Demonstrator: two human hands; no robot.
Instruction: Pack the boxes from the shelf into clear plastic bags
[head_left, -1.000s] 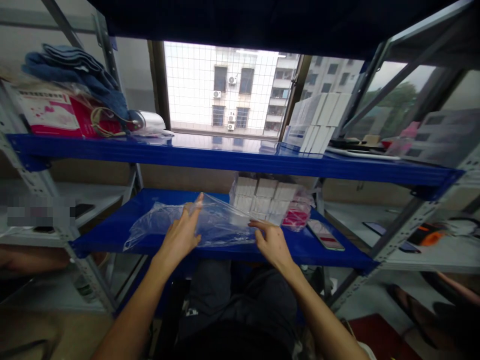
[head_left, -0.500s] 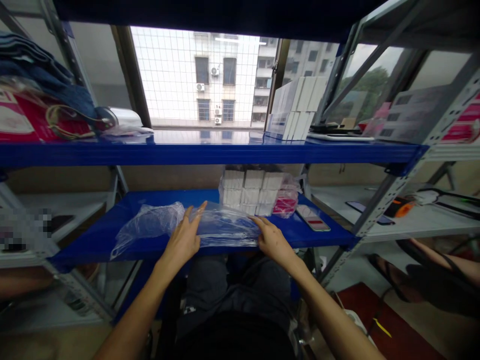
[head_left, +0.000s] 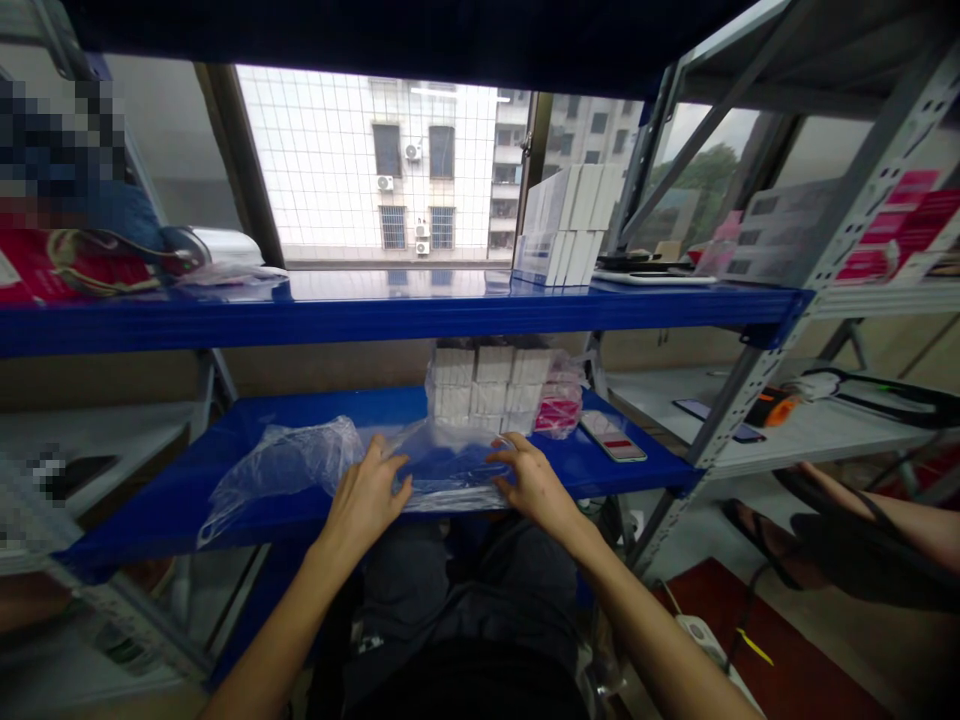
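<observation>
Head view: at lower centre, the left hand [head_left: 365, 500] and right hand [head_left: 534, 485] press spread fingers flat on a clear plastic bag [head_left: 315, 465] lying on the blue shelf [head_left: 637, 462]. It looks light, limp and slippery; pinching an edge would likely hold best.

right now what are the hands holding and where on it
Both hands rest on the clear plastic bag on the blue shelf: left hand near its middle, right hand at its right end. Whether either actually grips it cannot be told.
</observation>
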